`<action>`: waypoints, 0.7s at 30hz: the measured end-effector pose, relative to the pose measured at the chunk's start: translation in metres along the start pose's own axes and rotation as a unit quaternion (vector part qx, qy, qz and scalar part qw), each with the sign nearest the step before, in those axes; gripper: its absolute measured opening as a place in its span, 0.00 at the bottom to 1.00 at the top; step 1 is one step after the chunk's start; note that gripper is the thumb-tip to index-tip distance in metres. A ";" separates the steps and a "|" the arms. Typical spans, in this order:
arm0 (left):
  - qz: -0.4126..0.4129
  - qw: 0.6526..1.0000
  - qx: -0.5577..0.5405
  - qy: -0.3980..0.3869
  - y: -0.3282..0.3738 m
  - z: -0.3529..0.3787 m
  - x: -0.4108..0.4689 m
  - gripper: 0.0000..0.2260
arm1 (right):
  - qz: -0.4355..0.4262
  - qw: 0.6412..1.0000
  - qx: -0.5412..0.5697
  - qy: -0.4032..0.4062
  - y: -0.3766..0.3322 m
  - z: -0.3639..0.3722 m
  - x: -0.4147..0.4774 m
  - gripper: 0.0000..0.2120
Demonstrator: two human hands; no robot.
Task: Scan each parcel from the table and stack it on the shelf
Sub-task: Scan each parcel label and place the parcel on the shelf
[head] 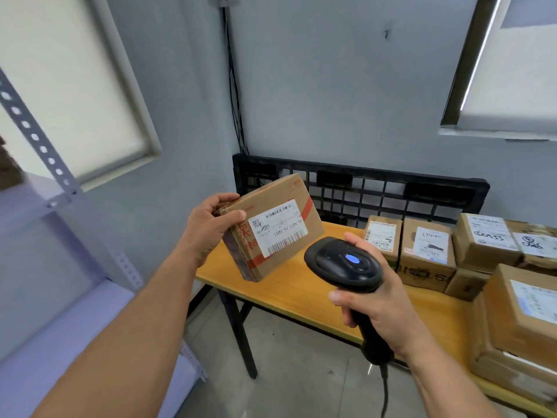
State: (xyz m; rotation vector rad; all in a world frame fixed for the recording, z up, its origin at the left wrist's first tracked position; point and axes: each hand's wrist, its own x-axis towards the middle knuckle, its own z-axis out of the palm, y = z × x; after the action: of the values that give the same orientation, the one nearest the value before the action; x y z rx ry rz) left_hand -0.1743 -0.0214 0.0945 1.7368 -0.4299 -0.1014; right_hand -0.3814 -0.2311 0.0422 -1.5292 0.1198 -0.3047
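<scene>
- The parcel (272,229) was held by the left grip (208,227), its label (281,224) faced near-right.
- The scanner (343,263), grasped by the right grip (382,309), was pointed left at it.

One head-worn camera looks forward and down, close above the table (286,297)

Gripping a cardboard parcel (271,233) w/ the left hand (211,224) by its upper-left corner, tilted, white label (280,226) facing the cam. Holding a black scanner (343,263) in the right hand (376,300), fingers wrapped round the handle, blue light (352,258) lit on top, head just beside the parcel's lower right edge, not touching afaict. Got both over the left end of a yellow table (295,294). Also seeing other boxes (428,251) bunched on the table's right side, black pallet (361,191) upright against the wall behind, metal shelf (60,321) on the left.
</scene>
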 end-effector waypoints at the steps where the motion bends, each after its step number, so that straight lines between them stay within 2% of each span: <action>1: 0.000 1.000 0.002 0.005 0.000 -0.003 -0.006 0.13 | -0.005 1.000 0.003 -0.006 -0.001 0.002 -0.002 0.47; 8: 0.002 0.998 0.008 0.057 -0.001 -0.020 -0.038 0.12 | -0.032 0.998 -0.011 -0.055 -0.003 0.017 -0.011 0.45; 15: 0.018 0.987 -0.005 0.157 -0.004 -0.050 -0.061 0.12 | -0.048 0.995 0.008 -0.091 -0.012 0.041 -0.006 0.42; 21: 0.033 0.970 -0.018 0.241 0.005 -0.103 -0.083 0.11 | -0.059 0.989 0.013 -0.138 -0.025 0.083 0.013 0.43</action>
State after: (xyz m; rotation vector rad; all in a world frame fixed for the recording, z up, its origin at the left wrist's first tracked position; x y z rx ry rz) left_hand -0.2213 0.1021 0.1073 1.6407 -0.1246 0.3546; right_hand -0.3493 -0.1548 0.0719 -1.5403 -0.1925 -0.1839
